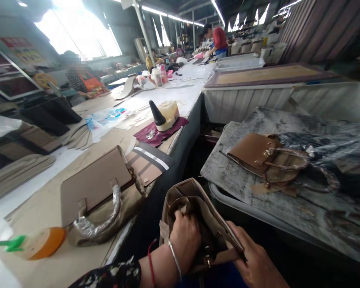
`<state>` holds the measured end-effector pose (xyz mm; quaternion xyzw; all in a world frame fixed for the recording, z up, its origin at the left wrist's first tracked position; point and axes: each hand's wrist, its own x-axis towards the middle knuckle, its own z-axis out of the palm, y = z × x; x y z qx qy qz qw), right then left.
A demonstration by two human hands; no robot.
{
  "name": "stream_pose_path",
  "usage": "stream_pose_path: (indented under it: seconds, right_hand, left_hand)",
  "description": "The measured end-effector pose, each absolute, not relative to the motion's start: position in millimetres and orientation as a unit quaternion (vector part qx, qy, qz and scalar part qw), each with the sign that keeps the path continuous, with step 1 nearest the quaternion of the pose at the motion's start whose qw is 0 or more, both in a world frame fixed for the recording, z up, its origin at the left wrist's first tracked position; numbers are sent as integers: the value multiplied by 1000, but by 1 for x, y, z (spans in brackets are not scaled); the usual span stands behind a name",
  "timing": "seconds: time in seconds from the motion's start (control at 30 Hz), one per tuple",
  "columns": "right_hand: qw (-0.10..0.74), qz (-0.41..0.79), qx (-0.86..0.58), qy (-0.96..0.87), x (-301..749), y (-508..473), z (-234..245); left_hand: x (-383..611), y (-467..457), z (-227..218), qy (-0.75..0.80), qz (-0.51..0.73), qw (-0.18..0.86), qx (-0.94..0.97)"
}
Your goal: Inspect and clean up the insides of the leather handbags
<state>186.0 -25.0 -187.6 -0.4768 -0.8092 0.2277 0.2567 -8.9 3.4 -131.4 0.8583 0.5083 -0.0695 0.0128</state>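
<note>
A taupe handbag (219, 218) is tilted toward me with its mouth open, showing a brown fabric lining (202, 208). My left hand (186, 236) reaches into it, fingers curled against the lining; the fingertips are hidden. On the bag's right edge, my right hand (252, 254) grips the side panel, thumb and fingers on either face. A second taupe handbag (96, 186) lies on the worktable to the left, its handle (115, 206) wrapped in clear plastic.
A bottle of orange liquid (46, 243) lies on the worktable (15, 224). Farther along, a black-nozzled glue container (165, 116) rests on maroon cloth (150, 134). To the right, a brown handbag (255, 154) lies on a grey board (219, 168) over a tub. Other people work farther back.
</note>
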Motion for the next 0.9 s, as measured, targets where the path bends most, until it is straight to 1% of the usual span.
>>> stream_pose_path:
  seconds: [0.07,0.13,0.17,0.27,0.33,0.4,0.5,0.6,0.77,0.87,0.9]
  right_hand:
    - [255,228,-474,-812,188,-27,-191]
    - [246,245,-471,-811,188,-28,-190]
    - [240,256,-472,-809,188,-29,-189]
    - [218,289,-488,-794,186,-27,-182]
    - [207,310,-506,-778,186,-25,-179]
    - [204,325,-517,-765,186,-21,-176]
    - [208,324,-529,-756,188,-18,-176]
    - [214,329,-535,-748,191,-15,-178]
    - [211,379,-561,-705,197,-6,-180]
    - [205,369,-579,-698,202,-4,-166]
    - [202,359,-581,-702,205,-6,-158]
  left_hand:
    - [-4,-4,-120,383,-52,-3,922]
    - [-5,-5,-110,290,28,-7,957]
    - [-7,-3,-106,279,81,-8,957]
    - [-17,10,-102,364,208,7,908]
    - [-23,22,-104,453,257,53,852]
    - [-27,35,-109,519,282,120,798]
    - [-29,54,-116,572,293,205,738]
    - [-27,73,-120,606,273,256,702]
    - [-24,94,-121,584,246,289,717]
    - [-13,94,-116,521,204,298,773]
    - [-6,95,-113,507,211,282,787]
